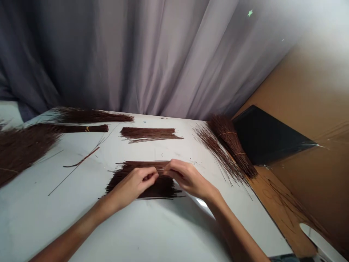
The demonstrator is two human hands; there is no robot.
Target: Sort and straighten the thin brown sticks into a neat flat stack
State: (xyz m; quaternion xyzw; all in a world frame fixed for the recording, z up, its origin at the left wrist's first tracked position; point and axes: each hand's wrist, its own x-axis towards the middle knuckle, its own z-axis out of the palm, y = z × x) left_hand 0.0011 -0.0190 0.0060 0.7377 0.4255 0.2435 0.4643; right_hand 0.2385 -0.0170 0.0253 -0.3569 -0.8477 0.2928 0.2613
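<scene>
A wide layer of thin dark-brown sticks [131, 174] lies side by side on the white table in front of me. Over its middle, my left hand [145, 178] is closed with thumb and fingertips together; whatever is in that pinch is too small to make out. Close beside it on the right, my right hand [184, 174] has its fingers curled and pinched above the layer's right part. Its fingertips hide what they may hold. A small gap separates the two hands. Behind them rests a narrower bundle of cut sticks [148, 133].
Long brush-like bundles [92, 115] and a tied bundle [98, 128] lie at the back left, a bushy heap [24, 149] further left. Loose strands [81, 160] cross the white table [81, 211]. At right are loose sticks [218, 153] and a tied bundle [231, 142]. A grey curtain [152, 54] hangs behind.
</scene>
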